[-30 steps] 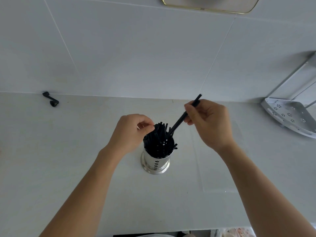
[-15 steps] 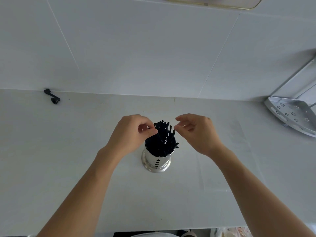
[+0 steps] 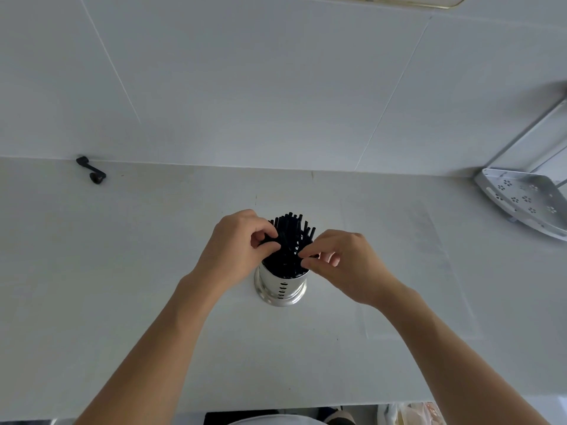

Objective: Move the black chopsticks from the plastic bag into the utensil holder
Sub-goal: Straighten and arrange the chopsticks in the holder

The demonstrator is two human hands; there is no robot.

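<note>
left grip pinching chopsticks | right grip pinching chopsticks | in holder

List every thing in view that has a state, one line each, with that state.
black chopsticks: standing bunched in the holder, tops fanned out.
utensil holder: upright on the counter, full of chopsticks.
left hand: fingers curled, pinching chopsticks at the bunch's left side.
right hand: fingertips pinching chopsticks at the bunch's right side.
plastic bag: lying flat on the counter right of the holder, looks empty.
corner rack: at the far right by the wall, nothing seen on its shelf.
</note>
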